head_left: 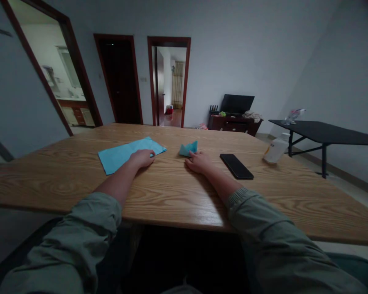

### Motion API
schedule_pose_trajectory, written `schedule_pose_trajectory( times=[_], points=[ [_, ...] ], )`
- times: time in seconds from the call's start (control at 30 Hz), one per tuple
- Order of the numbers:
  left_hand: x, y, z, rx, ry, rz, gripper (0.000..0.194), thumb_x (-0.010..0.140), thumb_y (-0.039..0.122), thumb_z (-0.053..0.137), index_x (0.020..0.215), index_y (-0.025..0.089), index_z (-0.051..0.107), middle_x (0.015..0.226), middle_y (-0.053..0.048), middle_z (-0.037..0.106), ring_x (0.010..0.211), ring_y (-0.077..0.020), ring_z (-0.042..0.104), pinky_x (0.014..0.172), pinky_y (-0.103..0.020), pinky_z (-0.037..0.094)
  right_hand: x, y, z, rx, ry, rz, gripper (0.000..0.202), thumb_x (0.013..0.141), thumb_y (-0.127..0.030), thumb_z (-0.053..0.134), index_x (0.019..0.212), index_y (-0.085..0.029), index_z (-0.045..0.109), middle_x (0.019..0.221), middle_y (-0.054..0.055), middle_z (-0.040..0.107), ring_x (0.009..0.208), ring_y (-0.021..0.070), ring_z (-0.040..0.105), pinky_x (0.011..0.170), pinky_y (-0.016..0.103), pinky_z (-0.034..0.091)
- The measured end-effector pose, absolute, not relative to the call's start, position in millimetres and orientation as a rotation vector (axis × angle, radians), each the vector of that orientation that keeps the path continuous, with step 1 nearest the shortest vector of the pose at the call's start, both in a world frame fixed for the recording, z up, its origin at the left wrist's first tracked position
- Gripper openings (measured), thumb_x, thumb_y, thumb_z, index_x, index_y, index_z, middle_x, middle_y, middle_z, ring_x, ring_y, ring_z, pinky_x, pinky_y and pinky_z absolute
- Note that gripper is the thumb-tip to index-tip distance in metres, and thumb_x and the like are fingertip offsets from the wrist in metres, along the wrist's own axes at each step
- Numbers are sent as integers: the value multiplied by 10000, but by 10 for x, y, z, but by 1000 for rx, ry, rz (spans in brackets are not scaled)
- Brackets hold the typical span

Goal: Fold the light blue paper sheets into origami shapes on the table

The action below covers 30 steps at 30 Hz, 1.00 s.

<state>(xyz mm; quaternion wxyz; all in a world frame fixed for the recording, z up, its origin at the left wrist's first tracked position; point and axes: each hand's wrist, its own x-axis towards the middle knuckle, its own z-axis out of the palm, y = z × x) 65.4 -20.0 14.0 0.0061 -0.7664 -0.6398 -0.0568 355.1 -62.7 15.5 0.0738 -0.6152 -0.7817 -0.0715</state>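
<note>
A flat light-blue sheet (119,154), pointed at its right end, lies on the wooden table at the left. My left hand (142,158) rests over the sheet's lower right edge, fingers curled; whether it grips the edge is hard to tell. A small folded blue piece (188,148) with raised points stands near the middle of the table. My right hand (199,161) touches its lower right side with the fingertips, and the thumb is spread a little apart from them.
Right of my right hand a black phone (236,166) lies on the wooden table (171,196). A white bottle (276,148) stands farther right. Beyond are a black folding table (331,131) and a television (237,104) on a dark cabinet.
</note>
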Motion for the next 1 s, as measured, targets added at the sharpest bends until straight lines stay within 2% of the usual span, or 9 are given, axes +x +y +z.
schedule_pose_trajectory(
  times=[0.1, 0.27, 0.37, 0.53, 0.67, 0.83, 1.0],
  points=[
    [672, -212, 153, -2420, -1926, -228, 424, 778, 449, 496, 1162, 317, 615, 1195, -34, 633, 1067, -236, 579, 903, -310, 429, 3531, -529, 146, -1916, -2246, -212, 579, 896, -511, 347, 1300, -111, 459, 1192, 196, 572, 1102, 328, 479, 929, 434, 340],
    [613, -202, 170, -2388, -1939, -278, 354, 771, 395, 506, 1089, 337, 649, 1116, 5, 668, 1021, -228, 598, 843, -303, 460, 3540, -625, 203, -1781, -2180, -315, 466, 896, -430, 392, 1268, -165, 488, 1218, 143, 567, 1081, 300, 485, 911, 393, 347],
    [568, -200, 174, -2295, -2027, -333, 343, 789, 330, 476, 1084, 343, 652, 1112, -5, 669, 1006, -235, 605, 823, -316, 468, 3569, -729, 259, -1712, -2150, -334, 416, 897, -409, 410, 1216, -175, 541, 1159, 126, 598, 1046, 273, 508, 895, 353, 357],
    [549, -231, 204, -2159, -2131, -529, 350, 821, 319, 437, 1096, 301, 654, 1159, -51, 647, 1015, -255, 601, 824, -338, 470, 3681, -808, 289, -1597, -2213, -167, 320, 887, -372, 443, 1016, -179, 664, 1003, 98, 652, 932, 218, 568, 834, 288, 387],
    [582, -272, 281, -2127, -2064, -695, 343, 828, 270, 417, 1076, 268, 654, 1135, -56, 653, 1007, -258, 602, 840, -350, 463, 3748, -828, 278, -1570, -2170, -74, 293, 873, -353, 465, 973, -184, 683, 974, 79, 672, 873, 195, 593, 775, 262, 411],
    [734, -447, 449, -2086, -1861, -1037, 342, 826, 231, 419, 1097, 221, 625, 1134, -54, 638, 983, -215, 596, 858, -305, 450, 3733, -848, 264, -1585, -2091, 81, 275, 861, -344, 479, 939, -186, 691, 903, 61, 691, 788, 178, 609, 685, 245, 418],
    [1079, -822, 571, -2531, -1588, -1238, 356, 783, 255, 478, 1108, 195, 609, 919, -32, 668, 731, -151, 595, 720, -276, 472, 3743, -767, 233, -1535, -1970, 274, 289, 868, -338, 463, 929, -163, 685, 864, 53, 699, 747, 172, 615, 662, 241, 427]
  ],
)
